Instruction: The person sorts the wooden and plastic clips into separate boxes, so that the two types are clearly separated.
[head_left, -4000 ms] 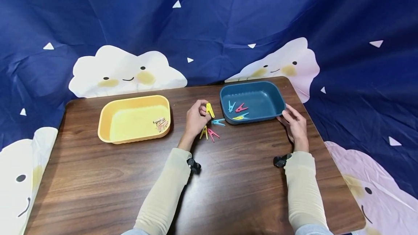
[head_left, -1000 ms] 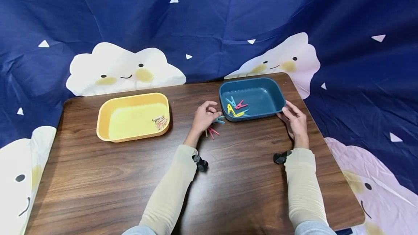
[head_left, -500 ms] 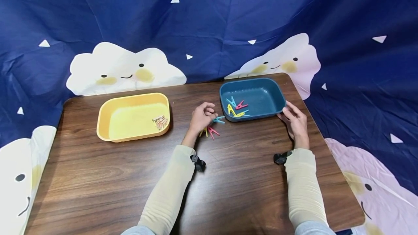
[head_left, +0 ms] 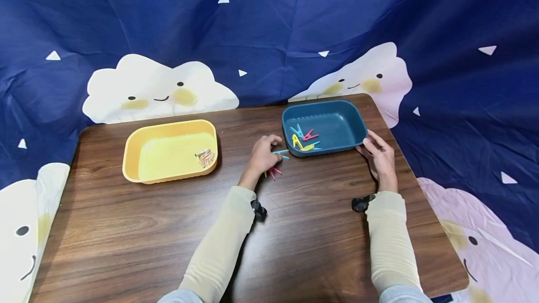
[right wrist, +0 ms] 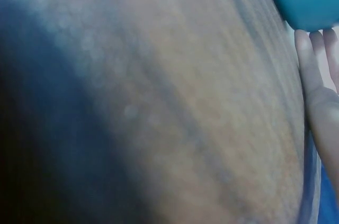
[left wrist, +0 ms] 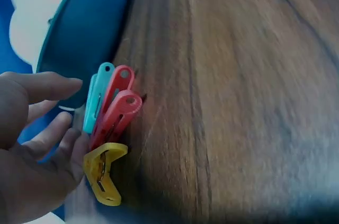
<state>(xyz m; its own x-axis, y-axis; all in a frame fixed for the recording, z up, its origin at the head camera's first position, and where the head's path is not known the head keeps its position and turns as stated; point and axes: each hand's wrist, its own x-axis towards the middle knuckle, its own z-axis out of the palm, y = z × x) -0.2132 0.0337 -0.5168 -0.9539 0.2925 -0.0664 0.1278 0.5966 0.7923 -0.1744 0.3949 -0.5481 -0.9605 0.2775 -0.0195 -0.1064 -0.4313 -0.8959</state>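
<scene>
My left hand [head_left: 262,155] hovers by a small group of plastic clothespins on the table, its thumb and fingers spread apart with nothing visibly held. In the left wrist view a light blue clothespin [left wrist: 98,99], a red clothespin [left wrist: 114,107] and a yellow clothespin [left wrist: 100,173] stand close together beside the fingers. The dark blue basin [head_left: 337,148] lies just right of them. Inside it are a light blue clothespin [head_left: 297,131], a red clothespin [head_left: 310,135] and yellow ones. My right hand [head_left: 381,160] touches the basin's near right corner with extended fingers.
A yellow basin [head_left: 128,162] stands at the left with several small wooden clothespins [head_left: 205,158] in its right corner. Wood-grain tabletop [head_left: 303,228] extends toward me. A blue cloud-print cloth [head_left: 261,22] hangs behind the table.
The yellow clothespin that my left hand held four seconds ago now lies in the blue basin. That hand has come back over the clothespins on the table. My right hand stays at the corner.
</scene>
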